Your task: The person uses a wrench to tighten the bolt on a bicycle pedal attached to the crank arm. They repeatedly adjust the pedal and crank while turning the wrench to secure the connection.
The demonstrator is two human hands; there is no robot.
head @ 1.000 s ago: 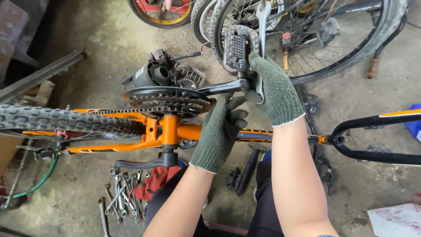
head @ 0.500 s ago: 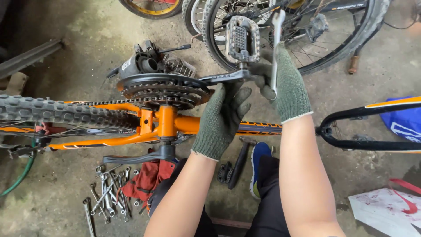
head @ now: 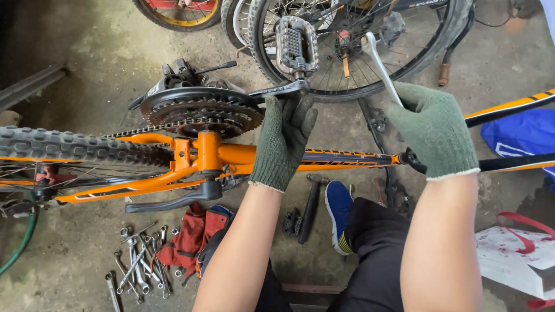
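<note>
Landmark: orange frame [head: 231, 156], lying on its side.

Containers: red pouch [head: 191, 237] below frame, open, contents not discernible; loose spanners [head: 136, 266] just left of it.

Crank [head: 283, 91]: dark arm above frame, beside toothed chainrings [head: 202, 112], grey studded pedal [head: 296, 43] at its tip.

My left hand [head: 283, 141]: green glove, fingers curled around crank.

My right hand [head: 433, 130]: gloved, clenched on a silver spanner [head: 381, 66], right of crank, apart from pedal.
</note>
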